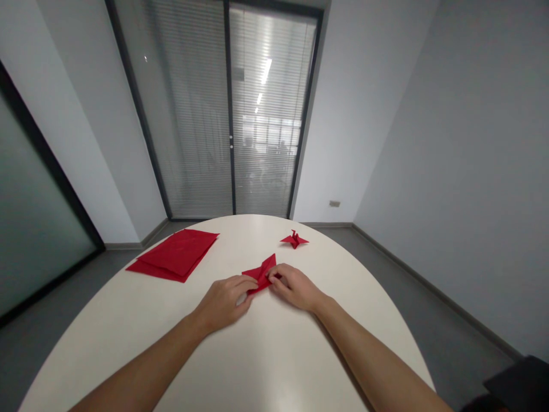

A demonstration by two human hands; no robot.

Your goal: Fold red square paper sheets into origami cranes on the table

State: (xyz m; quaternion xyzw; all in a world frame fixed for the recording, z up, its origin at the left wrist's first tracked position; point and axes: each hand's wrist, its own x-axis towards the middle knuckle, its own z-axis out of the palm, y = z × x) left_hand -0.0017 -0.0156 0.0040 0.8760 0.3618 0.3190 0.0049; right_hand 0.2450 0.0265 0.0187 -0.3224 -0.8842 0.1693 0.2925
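Note:
A partly folded piece of red paper (259,273) lies near the middle of the table, with two pointed flaps spreading toward the far side. My left hand (229,297) pinches its near left edge between thumb and fingers. On the right side, my right hand (295,286) has its fingertips closed on the paper's edge. The fingers cover part of the folds there. Beyond my right hand stands a finished red paper crane (294,239), its wings spread and touched by neither hand.
Several large sheets of red paper (175,254) lie loosely stacked at the table's left. The round white table (240,366) has a curved edge on both sides. A dark object (521,383) shows at the lower right. Behind stands a glass partition with blinds (266,171).

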